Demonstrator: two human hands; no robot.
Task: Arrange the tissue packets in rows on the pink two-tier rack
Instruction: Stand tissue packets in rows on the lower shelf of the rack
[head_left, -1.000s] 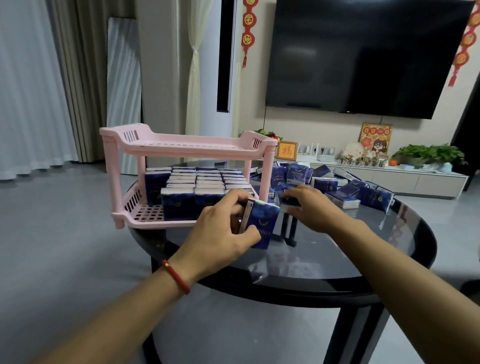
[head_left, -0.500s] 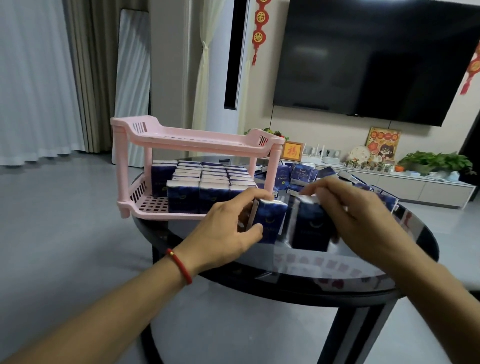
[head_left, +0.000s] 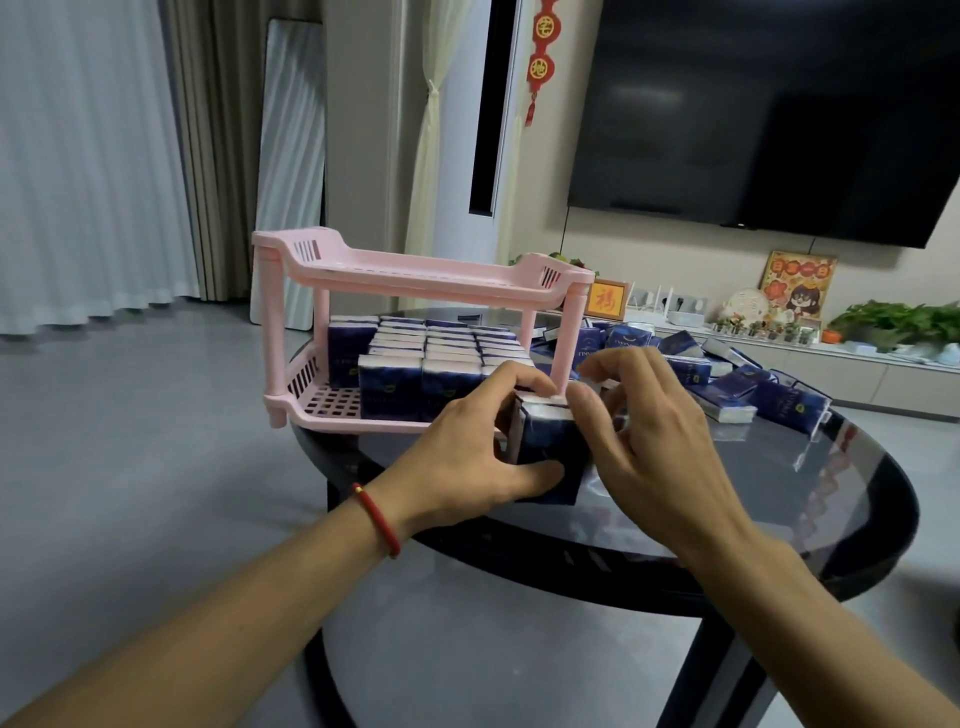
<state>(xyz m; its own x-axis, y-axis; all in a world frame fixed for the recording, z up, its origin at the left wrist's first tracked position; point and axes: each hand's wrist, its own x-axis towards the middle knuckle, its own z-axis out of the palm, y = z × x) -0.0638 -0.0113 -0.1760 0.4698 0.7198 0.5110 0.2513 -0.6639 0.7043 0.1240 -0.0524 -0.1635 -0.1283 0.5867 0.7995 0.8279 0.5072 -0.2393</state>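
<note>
The pink two-tier rack (head_left: 415, 273) stands on the left part of a round black glass table (head_left: 779, 493). Its lower tier holds several rows of dark blue tissue packets (head_left: 395, 384) standing upright; its top tier looks bare. In front of the rack's right leg my left hand (head_left: 467, 457) grips a small stack of blue packets (head_left: 550, 452) from the left. My right hand (head_left: 654, 441) meets the stack from the right, thumb on its white top edge, fingers curled behind it. Whether the stack touches the table is unclear.
Many loose blue packets (head_left: 737, 384) lie scattered on the table's far right side. Behind the table are a TV (head_left: 769, 114), a low white cabinet (head_left: 857, 374) with plants and ornaments, curtains and grey floor to the left.
My right hand brought a second packet leftward and pressed it against the one in my left hand. The view has shifted closer to the rack.
</note>
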